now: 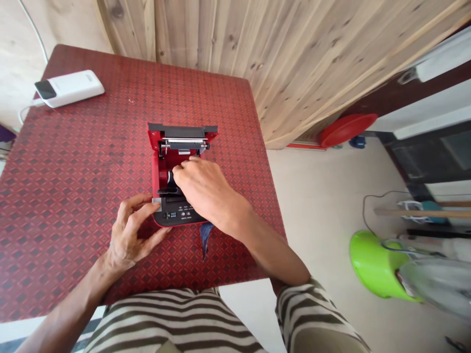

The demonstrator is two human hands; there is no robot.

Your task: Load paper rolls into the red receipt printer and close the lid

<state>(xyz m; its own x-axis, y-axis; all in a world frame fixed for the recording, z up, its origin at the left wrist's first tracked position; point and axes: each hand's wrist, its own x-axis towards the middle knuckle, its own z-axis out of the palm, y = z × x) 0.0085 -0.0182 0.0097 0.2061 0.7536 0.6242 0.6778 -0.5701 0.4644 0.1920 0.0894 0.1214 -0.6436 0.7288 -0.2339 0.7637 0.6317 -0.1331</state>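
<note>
A small red and black printer stands on the table with its lid raised, showing a roller and the red inner compartment. My left hand grips its front left corner, fingertips on a small grey patch and thumb along the front edge. Reaching across the right side, my right hand has its curled fingers down in the open compartment. Beside those fingertips shows a black part with a pale rim; what the fingers hold is hidden. A dark blue strip of cloth pokes out at the printer's front.
The table has a red patterned cover. A white power bank with a cable lies at its far left. Wooden boards rise behind. On the floor to the right are a green bucket and a red round object.
</note>
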